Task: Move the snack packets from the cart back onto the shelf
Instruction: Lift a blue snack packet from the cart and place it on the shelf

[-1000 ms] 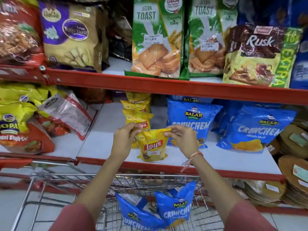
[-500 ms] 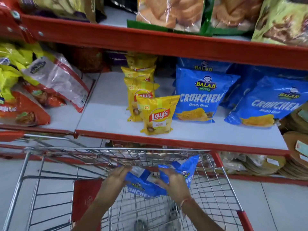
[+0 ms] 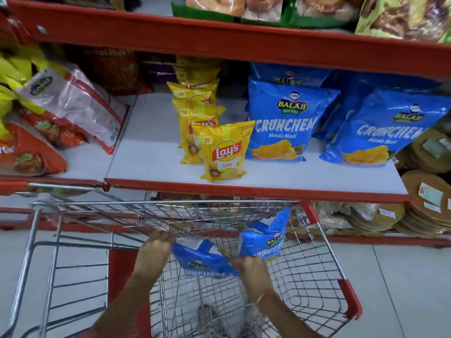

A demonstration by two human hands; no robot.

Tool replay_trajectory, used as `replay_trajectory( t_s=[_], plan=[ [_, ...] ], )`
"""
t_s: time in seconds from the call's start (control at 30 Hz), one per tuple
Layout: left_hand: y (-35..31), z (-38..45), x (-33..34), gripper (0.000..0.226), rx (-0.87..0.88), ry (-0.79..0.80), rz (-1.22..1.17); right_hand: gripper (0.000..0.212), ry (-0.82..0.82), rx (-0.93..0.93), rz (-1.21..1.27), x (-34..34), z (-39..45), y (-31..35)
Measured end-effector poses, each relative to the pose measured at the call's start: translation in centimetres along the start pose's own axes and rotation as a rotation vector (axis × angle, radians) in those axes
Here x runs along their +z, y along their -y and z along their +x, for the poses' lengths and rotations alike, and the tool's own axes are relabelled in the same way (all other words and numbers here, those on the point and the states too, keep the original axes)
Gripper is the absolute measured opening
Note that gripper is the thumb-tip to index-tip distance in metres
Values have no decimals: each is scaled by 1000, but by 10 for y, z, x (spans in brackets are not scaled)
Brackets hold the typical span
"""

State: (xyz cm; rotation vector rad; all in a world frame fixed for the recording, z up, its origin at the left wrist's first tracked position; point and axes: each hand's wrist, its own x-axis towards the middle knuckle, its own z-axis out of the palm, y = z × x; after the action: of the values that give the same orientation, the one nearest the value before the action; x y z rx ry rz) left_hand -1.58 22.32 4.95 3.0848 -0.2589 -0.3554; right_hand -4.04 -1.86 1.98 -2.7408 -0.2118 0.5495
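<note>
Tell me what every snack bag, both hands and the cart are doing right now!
Front Lay's packet: standing on the shelf.
Blue Crunchem packets on shelf: standing upright.
Blue packets in cart: held by both hands.
Left hand: gripping a packet.
Right hand: gripping a packet.
Cart: parked below the shelf.

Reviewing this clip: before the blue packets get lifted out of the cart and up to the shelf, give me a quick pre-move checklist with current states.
1. Right hand grip on the near blue Crunchem packet: ok, pinching its edge.
2. Left hand grip: cannot tell; it sits at the packet's left edge beside the cart's wire flap.
3. Second blue Crunchem packet held: cannot tell.
4. Free shelf space: ok, bare shelf in front of the standing Crunchem packets.
5. Front Lay's packet upright: ok.
6. Lift path: not ok, the wire flap overhangs the packets.
</note>
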Motion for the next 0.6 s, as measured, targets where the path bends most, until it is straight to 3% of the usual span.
replay_trajectory(
  t_s=[0.1, 0.23, 0.43, 0.6],
  plan=[
    [-6, -12, -30, 51, -23, -39, -123, 23, -127, -7, 268, -31, -19, -8],
    [-20, -25, -69, 38, -38, -174, -298, 15, -328, -52, 437, -93, -40, -12],
    [-69, -17, -132, 18, -25, -515, -536, 12, -529, -143, 589, -180, -53, -41],
    [-120, 12, -188, 12, -9, -729, -559, 11, -723, -204, 591, -254, -46, -70]
  ],
)
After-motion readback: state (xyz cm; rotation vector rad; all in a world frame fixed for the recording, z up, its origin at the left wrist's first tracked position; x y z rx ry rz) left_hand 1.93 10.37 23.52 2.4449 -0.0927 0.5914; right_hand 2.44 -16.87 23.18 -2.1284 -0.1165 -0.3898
